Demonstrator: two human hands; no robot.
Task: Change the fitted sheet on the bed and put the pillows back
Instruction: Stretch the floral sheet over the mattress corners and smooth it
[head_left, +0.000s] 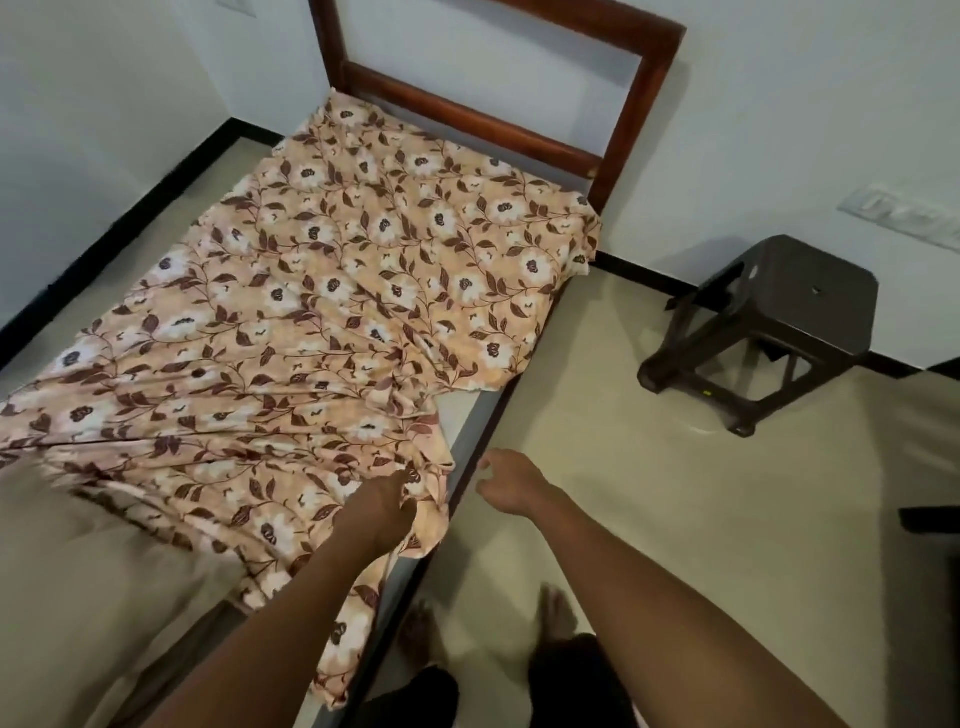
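An orange sheet (332, 291) printed with white flowers and brown leaves lies rumpled over the far part of the bed. Bare beige mattress (78, 582) shows at the near left, and a grey strip of it runs along the right side. My left hand (382, 512) grips a bunched fold of the sheet at the bed's right edge, and a tail of cloth hangs down below it. My right hand (511, 486) hovers just right of that edge over the floor, fingers loosely spread, holding nothing. No pillows are in view.
A dark wooden headboard (498, 124) stands at the far end against the white wall. A dark plastic stool (769, 332) sits on the beige floor to the right. My bare feet (556, 616) stand beside the bed. A narrow floor strip runs along the bed's left side.
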